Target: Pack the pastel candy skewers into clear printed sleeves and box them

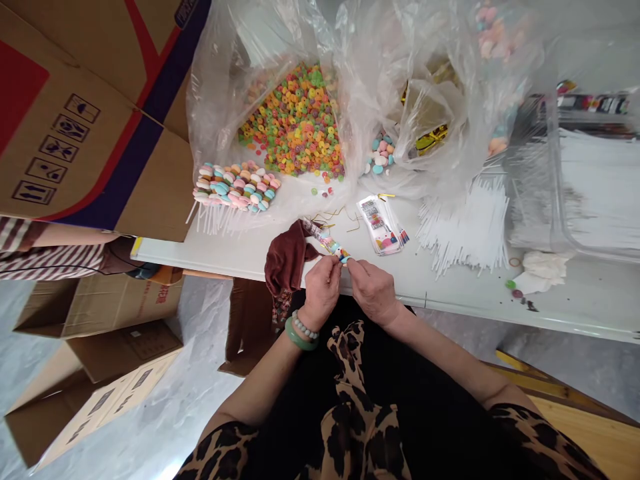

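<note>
Left hand (323, 288): thumb and fingers are pressed together on the near end of a slim wrapped packet (333, 247). Right hand (374, 292): fingertips are pinched at the same end, just beside the left; exact finger contact is partly hidden. The packet, clear with printed colours and pastel pieces showing inside, lies tilted over the front edge of the white table (595, 300), its far end pointing away and to the left. The left wrist bears a green bangle (301, 337) and a beaded bracelet (305, 325).

A brown cloth (287, 260) lies just left of the packet. Beyond it are loose gold ties (330, 217); to the right, a pile of printed sleeves (381, 223) rests near a spread of white sticks (465, 230). Farther right stand a clear plastic bin (557, 193) and, in front of it, crumpled white tissue (545, 268).

At the back left, an open plastic bag holds many coloured rings (305, 123); pastel candies on sticks (240, 187) lie before it. At far left, a large carton (150, 177) stands above another person's striped garment (65, 263).
</note>
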`<state>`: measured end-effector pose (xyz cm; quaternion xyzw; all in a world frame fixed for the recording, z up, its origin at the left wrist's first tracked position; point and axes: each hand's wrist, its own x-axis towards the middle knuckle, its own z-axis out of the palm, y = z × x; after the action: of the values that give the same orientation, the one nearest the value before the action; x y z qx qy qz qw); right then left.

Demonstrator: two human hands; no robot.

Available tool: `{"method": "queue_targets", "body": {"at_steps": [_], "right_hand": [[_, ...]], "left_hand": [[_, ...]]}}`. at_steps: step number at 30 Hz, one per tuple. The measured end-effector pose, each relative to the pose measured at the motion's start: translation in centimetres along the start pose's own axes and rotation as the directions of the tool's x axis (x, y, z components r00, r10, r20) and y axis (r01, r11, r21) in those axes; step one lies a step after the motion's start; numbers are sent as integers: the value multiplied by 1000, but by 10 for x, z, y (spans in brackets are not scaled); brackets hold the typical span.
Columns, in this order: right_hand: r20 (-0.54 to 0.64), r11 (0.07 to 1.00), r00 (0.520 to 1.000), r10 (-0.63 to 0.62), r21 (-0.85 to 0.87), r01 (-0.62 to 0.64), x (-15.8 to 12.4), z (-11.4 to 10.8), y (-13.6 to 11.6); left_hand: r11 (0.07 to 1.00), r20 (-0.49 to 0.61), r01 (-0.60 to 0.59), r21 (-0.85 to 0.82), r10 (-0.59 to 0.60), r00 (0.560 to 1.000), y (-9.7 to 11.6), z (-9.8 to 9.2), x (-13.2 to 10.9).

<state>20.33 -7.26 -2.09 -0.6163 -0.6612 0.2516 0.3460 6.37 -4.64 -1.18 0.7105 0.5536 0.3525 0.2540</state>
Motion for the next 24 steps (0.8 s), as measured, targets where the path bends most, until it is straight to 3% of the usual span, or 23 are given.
{"method": "queue_targets", "body": {"at_steps": [2, 4, 6, 7, 9, 12, 16, 20, 22, 24], "right_hand": [[57, 928, 975, 214, 301, -221, 3, -1, -1], [262, 682, 881, 393, 559, -471, 8, -5, 0], [506, 413, 767, 395, 648, -640, 13, -9, 0], [584, 322, 726, 362, 653, -686, 14, -11, 0], [619, 242, 702, 352, 664, -707, 16, -12, 1], [482, 322, 751, 451, 697, -641, 16, -7, 2], [318, 582, 846, 428, 619, -527, 14, 2, 7], [84, 930, 968, 235, 269, -249, 7, 5, 8], [8, 997, 998, 69, 19, -69, 2, 6, 7], [-8, 983, 998, -64, -172, 62, -2, 7, 6]], "left_hand": [[992, -1, 77, -99, -78, 997, 2, 0, -1], [961, 19, 157, -228, -157, 987, 3, 1, -2], [922, 49, 211, -326, -206, 977, 2, 3, -2], [912, 59, 222, -346, -215, 975, 2, 3, -2], [931, 48, 199, -307, -194, 980, 0, 3, -1], [992, 4, 67, -107, -67, 998, -1, -1, 1], [998, -23, -50, 32, 50, 998, 0, -4, 1], [999, -41, -44, 11, 44, 998, 7, 1, -1], [1000, -36, -25, 4, 25, 999, 9, 3, -2], [1000, -19, -5, 6, 5, 1000, 9, 5, -2]]}}
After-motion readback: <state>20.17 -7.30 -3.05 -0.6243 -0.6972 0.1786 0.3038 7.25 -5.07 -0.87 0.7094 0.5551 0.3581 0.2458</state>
